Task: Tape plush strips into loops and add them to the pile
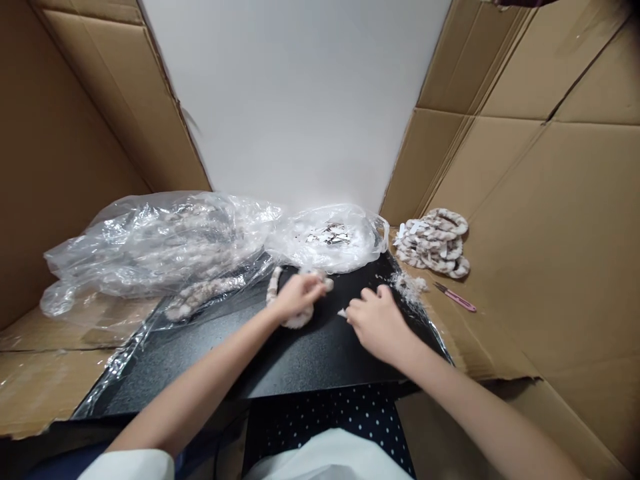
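Note:
A fluffy beige-and-white loop (299,319) lies on the black table top (200,357), left of centre. My left hand (299,293) is closed on its upper right part, with the fingers pinched together. To the right, my right hand (373,320) is held over the table, its fingers curled. A small white piece (342,313) shows at its fingertips, pinched between thumb and finger. The two hands are apart. Parts of the loop are hidden behind my left hand.
A large clear bag (165,247) of fluffy pieces lies at the left. Behind the hands is a plastic bag (327,237) with small white and dark pieces. Stacked fluffy loops (433,243), pink-handled snips (456,297) and loose fluff (410,285) are at the right, beside cardboard walls (560,220).

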Motion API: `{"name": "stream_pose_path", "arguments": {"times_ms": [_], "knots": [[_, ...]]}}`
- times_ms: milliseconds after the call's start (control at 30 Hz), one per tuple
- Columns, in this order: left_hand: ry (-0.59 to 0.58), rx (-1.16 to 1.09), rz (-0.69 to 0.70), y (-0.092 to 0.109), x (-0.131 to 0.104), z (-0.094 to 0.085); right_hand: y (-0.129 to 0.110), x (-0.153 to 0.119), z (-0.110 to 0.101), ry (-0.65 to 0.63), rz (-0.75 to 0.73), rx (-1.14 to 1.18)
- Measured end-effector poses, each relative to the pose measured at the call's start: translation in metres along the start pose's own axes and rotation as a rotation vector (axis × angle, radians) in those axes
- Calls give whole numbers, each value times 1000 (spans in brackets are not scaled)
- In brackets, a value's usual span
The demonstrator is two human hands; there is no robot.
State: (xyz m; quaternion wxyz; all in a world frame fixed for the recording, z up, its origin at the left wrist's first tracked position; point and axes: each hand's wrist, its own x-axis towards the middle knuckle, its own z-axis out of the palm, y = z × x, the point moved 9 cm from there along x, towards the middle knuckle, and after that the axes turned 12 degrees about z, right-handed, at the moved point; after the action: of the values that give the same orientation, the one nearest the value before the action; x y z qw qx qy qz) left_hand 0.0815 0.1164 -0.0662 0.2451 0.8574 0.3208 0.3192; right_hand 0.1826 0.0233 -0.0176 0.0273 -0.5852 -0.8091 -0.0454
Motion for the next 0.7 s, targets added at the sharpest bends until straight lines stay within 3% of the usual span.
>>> {"name": "stream_pose_path", "arguments": {"times_ms": [133,267,433,567,700], "knots": [[-143,152,38,2,-3,12,50,-3,-22,177,131,480],[-158,243,49,-2,-9,15,81,10,0,333,210,964],[-38,95,15,-5,-9,1,62,44,26,376,128,1122],[104,-440,-68,-2,-8,-4,33,65,25,297,-37,1221],[132,-885,-274,-2,-13,11,19,72,37,164,-85,1362]]}}
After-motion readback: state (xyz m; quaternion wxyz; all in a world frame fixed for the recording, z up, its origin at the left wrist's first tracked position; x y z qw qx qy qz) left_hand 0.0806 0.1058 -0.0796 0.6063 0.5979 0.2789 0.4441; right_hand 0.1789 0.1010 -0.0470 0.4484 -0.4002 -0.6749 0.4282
